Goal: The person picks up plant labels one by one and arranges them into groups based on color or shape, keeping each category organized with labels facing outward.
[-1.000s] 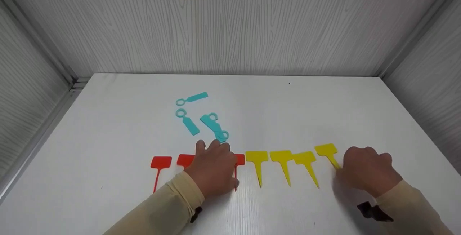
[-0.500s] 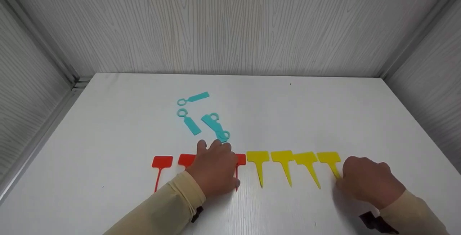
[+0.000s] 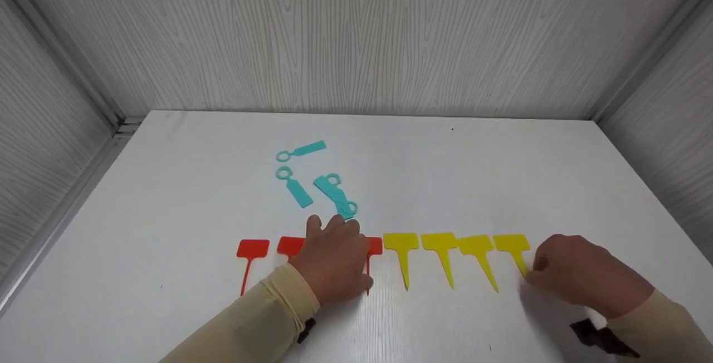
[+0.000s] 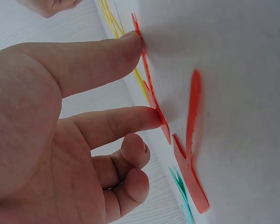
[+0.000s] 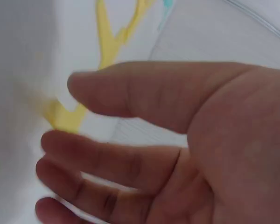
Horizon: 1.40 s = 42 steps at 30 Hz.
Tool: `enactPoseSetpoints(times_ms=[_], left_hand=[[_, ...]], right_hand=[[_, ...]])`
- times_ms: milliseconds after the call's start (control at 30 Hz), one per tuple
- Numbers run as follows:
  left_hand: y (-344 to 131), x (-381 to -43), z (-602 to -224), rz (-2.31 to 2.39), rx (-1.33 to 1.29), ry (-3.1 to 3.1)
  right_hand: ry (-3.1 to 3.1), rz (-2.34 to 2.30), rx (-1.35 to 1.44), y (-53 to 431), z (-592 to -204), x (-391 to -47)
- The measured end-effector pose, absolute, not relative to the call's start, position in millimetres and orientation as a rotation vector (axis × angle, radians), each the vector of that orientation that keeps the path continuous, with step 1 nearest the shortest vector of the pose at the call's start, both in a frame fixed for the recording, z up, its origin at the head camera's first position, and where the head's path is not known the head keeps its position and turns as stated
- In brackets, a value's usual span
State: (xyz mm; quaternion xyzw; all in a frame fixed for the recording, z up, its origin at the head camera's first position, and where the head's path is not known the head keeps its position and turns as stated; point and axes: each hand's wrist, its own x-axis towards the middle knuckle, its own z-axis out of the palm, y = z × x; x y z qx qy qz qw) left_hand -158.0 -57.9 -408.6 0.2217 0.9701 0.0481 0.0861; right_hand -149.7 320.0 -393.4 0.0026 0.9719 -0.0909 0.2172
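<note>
Several red T-shaped plant labels, one of them (image 3: 253,248) at the left end, lie in a row with several yellow ones. My left hand (image 3: 333,263) covers part of the red group. In the left wrist view its thumb and index finger press on a red label (image 4: 165,130), stem and head, with another red label (image 4: 191,172) beside it. My right hand (image 3: 587,271) is beside the stem of the rightmost yellow label (image 3: 511,243). The right wrist view shows its thumb and fingers spread apart around that yellow label (image 5: 67,116), pinching nothing.
Several turquoise ring-ended tags (image 3: 298,192) lie farther back, left of centre, two of them overlapping. The white tabletop (image 3: 501,173) is bounded by grey wood-grain panels (image 3: 356,40) at the back and sides.
The rightmost yellow label has come nearer and straightened into line with the others. My right hand moved with it, then shifted right and loosened from it. The left hand stayed put.
</note>
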Motion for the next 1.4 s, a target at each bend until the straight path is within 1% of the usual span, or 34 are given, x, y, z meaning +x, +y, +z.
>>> enactPoseSetpoints(times_ms=[167, 233, 400, 533, 867, 1400], left_hand=[[-58, -159, -408, 0.130, 0.665, 2.900], [-58, -160, -408, 0.130, 0.664, 2.897], [-59, -159, -407, 0.138, 0.655, 2.889], [-58, -158, -406, 0.143, 0.656, 2.891], [-59, -159, -407, 0.144, 0.662, 2.884], [-58, -160, -408, 0.160, 0.652, 2.890]], right_hand=[[2.858, -0.292, -0.400, 341, -390, -158], [2.878, -0.287, -0.459, 347, -393, -163], [2.844, -0.269, -0.423, 350, -406, -174], [2.840, -0.217, -0.430, 349, -414, -175], [2.850, -0.220, -0.351, 346, -418, -172], [2.833, -0.207, -0.311, 351, -420, -173]])
